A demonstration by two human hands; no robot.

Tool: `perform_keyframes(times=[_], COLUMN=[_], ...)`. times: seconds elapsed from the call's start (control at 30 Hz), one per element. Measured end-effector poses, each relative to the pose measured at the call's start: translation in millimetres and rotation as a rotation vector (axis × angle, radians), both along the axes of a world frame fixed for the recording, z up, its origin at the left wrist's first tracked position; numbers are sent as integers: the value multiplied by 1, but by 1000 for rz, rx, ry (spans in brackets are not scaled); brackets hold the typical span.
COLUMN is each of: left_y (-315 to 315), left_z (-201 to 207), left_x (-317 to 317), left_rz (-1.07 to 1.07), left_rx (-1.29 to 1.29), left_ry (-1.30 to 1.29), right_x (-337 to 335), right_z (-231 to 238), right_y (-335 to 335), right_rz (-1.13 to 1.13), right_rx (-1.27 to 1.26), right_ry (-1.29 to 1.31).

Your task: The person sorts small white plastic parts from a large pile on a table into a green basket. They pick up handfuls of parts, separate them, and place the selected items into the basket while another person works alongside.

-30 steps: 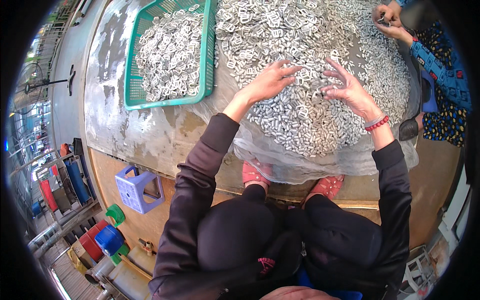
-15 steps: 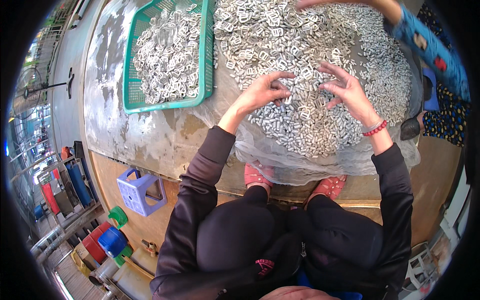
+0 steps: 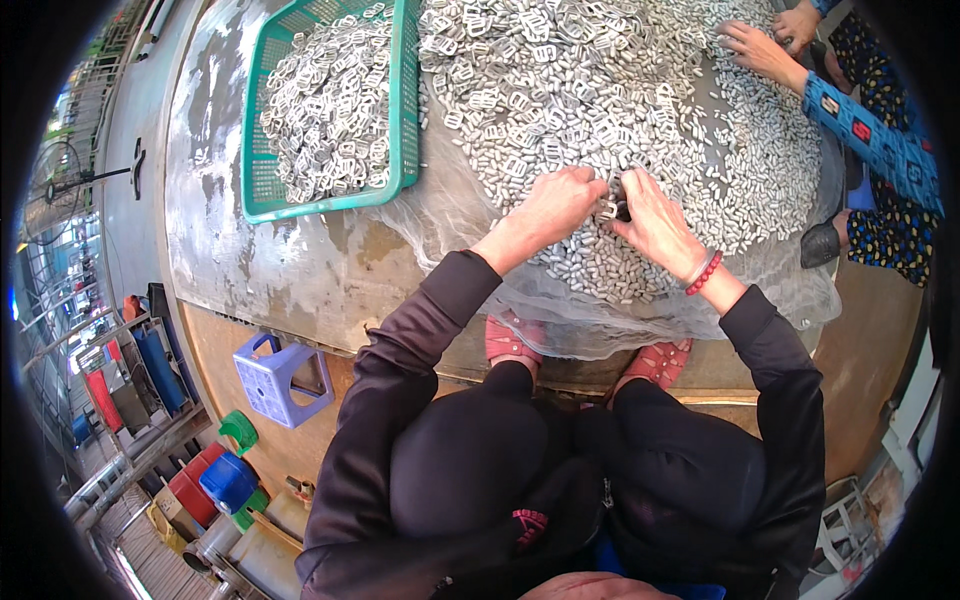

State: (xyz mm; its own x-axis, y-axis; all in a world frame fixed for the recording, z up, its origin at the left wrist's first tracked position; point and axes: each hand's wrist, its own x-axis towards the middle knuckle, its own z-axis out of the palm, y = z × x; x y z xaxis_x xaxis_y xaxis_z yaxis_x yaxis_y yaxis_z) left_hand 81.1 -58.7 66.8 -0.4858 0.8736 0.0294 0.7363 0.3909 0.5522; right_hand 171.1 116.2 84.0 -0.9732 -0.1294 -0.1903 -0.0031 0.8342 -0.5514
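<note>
A wide pile of small grey metal pellets [image 3: 600, 262] lies on a sheet of translucent netting [image 3: 505, 300], with many pale metal strap buckles [image 3: 520, 140] mixed in. Over the near part of the pile, my left hand [image 3: 560, 208] is closed, its fingertips pressed together; what they hold is hidden. Just beside it, my right hand [image 3: 660, 225] has thumb and fingers curled around a metal buckle [image 3: 607, 210] at the gap between both hands. At the left, a green plastic basket [image 3: 404, 150] holds a heap of similar buckles.
Another person's hands [image 3: 765, 52], in a patterned blue sleeve [image 3: 865, 130], reach over the pellets at the far right. The netting lies on a worn metal tabletop [image 3: 215, 160]. A lilac plastic stool [image 3: 270, 385] stands on the floor at the left.
My hands have come together and closed over the pile; before, they were apart with fingers spread. The other person's arm has drawn back to the right from the pile's far side.
</note>
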Motion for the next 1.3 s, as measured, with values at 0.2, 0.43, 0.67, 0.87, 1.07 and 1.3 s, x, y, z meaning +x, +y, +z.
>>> perform_keyframes(times=[0.2, 0.43, 0.67, 0.87, 1.07, 1.3], left_y=[-9, -2, -15, -18, -15, -9], left_z=[24, 40, 47, 49, 47, 44], left_x=[-13, -8, -9, -29, -26, -18], left_rz=[211, 174, 319, 123, 144, 208], left_rx=[266, 391, 276, 392, 338, 361], left_ry=[-246, 126, -465, -807, -1114, -1019], right_x=[-5, -21, -28, -28, -34, -33], right_z=[10, 23, 37, 67, 64, 47], right_y=[11, 15, 25, 18, 18, 16], right_rz=[-268, -453, -458, -222, -233, -331], right_rx=[-742, -1223, -912, -933, -793, -1011], right_ry=[-128, -323, -306, -196, -156, -175])
